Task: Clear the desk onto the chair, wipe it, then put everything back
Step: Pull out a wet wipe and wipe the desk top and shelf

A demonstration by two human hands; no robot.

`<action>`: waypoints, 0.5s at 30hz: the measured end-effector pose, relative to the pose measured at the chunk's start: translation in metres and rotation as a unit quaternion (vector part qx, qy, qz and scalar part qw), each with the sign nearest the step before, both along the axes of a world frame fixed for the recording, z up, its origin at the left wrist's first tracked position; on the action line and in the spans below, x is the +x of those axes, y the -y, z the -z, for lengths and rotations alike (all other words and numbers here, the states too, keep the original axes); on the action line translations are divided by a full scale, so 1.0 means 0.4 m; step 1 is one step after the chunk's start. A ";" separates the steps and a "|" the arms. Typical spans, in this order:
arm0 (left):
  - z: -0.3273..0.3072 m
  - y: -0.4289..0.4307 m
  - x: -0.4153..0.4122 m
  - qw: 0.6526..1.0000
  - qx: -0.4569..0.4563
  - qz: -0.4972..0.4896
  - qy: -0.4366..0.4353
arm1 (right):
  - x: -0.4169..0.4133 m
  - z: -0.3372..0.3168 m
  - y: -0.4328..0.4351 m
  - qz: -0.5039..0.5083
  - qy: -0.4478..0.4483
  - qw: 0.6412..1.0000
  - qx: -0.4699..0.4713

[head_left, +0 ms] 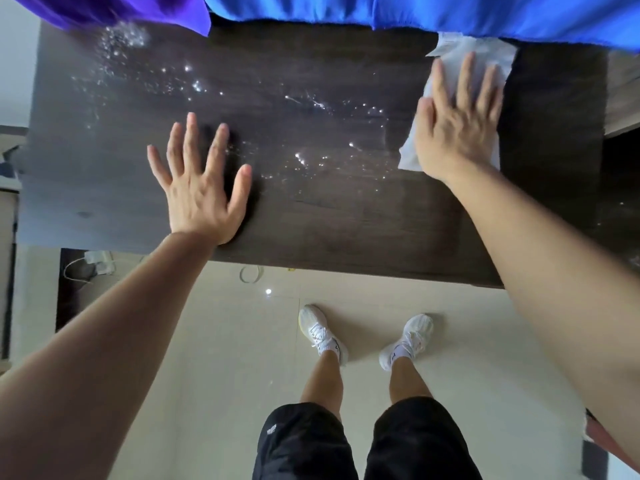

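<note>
My right hand (pixel 459 131) presses a white paper towel (pixel 453 60) flat-fingered on the wet dark desk (pixel 329 220); my left hand (pixel 199 188) rests open, fingers spread.

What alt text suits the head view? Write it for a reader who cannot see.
Seen from above, a person's right hand presses a white wipe flat on the far right of a dark wooden desk, while the left hand rests flat on it. Shiny droplets speckle the desk; blue fabric and purple fabric line its far edge.
</note>
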State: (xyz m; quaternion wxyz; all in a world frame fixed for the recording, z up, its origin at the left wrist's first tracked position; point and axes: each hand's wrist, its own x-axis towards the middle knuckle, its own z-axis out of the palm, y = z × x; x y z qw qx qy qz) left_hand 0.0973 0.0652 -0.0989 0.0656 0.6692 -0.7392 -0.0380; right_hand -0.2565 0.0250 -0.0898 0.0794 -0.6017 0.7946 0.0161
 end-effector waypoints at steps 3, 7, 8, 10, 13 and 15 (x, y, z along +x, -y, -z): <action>-0.002 0.005 0.003 1.000 0.010 0.002 -0.016 | 0.150 -0.005 0.061 -0.061 0.019 0.998 -0.009; -0.006 0.004 -0.001 0.999 0.022 0.009 -0.021 | 0.323 -0.002 0.038 -0.181 0.045 0.982 -0.002; -0.007 0.003 -0.001 0.999 0.026 0.011 -0.018 | 0.334 0.001 0.012 -0.218 0.046 0.975 0.006; -0.008 0.005 -0.002 0.999 0.031 0.015 -0.016 | 0.305 0.005 -0.055 -0.280 0.042 0.959 0.014; -0.007 0.009 -0.001 0.999 0.038 0.013 -0.010 | 0.195 0.010 -0.132 -0.257 0.028 0.966 0.004; -0.008 0.007 -0.002 0.999 0.041 0.010 -0.004 | 0.120 0.003 -0.116 -0.176 0.020 0.984 0.001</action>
